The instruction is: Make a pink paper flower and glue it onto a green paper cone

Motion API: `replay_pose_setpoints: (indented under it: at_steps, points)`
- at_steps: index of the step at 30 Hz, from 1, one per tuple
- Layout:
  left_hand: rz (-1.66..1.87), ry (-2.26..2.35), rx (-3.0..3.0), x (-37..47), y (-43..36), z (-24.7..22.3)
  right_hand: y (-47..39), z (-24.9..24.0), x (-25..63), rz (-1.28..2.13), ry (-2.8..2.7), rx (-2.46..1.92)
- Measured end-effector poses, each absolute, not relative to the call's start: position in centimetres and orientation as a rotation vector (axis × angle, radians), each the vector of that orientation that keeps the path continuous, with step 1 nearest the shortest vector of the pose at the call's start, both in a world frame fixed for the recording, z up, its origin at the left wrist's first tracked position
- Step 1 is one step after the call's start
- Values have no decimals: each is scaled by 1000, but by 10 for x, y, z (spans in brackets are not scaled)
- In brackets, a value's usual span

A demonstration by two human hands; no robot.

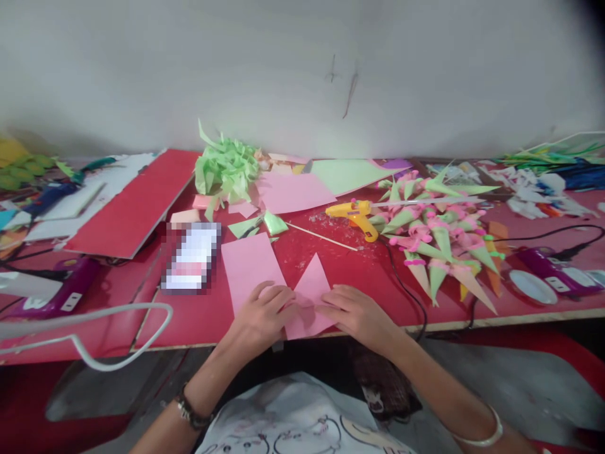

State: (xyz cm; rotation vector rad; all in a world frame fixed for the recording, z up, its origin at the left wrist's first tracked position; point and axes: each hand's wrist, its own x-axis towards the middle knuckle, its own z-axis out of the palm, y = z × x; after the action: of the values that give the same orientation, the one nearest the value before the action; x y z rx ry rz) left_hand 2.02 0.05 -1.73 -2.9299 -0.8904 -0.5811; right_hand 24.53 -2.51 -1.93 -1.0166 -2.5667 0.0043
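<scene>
At the table's front edge lies a folded piece of pink paper with a pointed top and creases across its lower part. My left hand grips its left side with bent fingers. On the opposite side, my right hand pinches the paper's right edge, the fingertips close to the middle. Parts of the lower folds are hidden by my fingers. Another flat pink sheet rests just beyond my left hand and is partly covered by it.
A yellow glue gun lies beside a pile of green and pink paper cones. A thin stick is in front of it. To the left are a blurred phone, a red board and green crumpled paper. A black cable runs at right.
</scene>
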Motion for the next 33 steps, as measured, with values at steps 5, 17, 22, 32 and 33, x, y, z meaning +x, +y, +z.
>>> replay_pose_setpoints:
  at_steps: [5, 17, 22, 32, 33]
  points:
    - [-443, -993, -2994, 22, -5, -19, -20, -20, 246, 394, -2516, -1143]
    - [-599, -1481, -2829, 28, 2, -26, 5, -25, 237, 676, -2232, -1227]
    - [-587, -1600, -2764, 29, -2, -27, 2, -26, 232, 572, -2206, -1370]
    - [-561, -1577, -2584, 33, -7, -21, 0, -36, 230, 290, -2257, -1424]
    - [-551, -1533, -2598, 32, -6, -20, 0, -36, 230, 291, -2257, -1427]
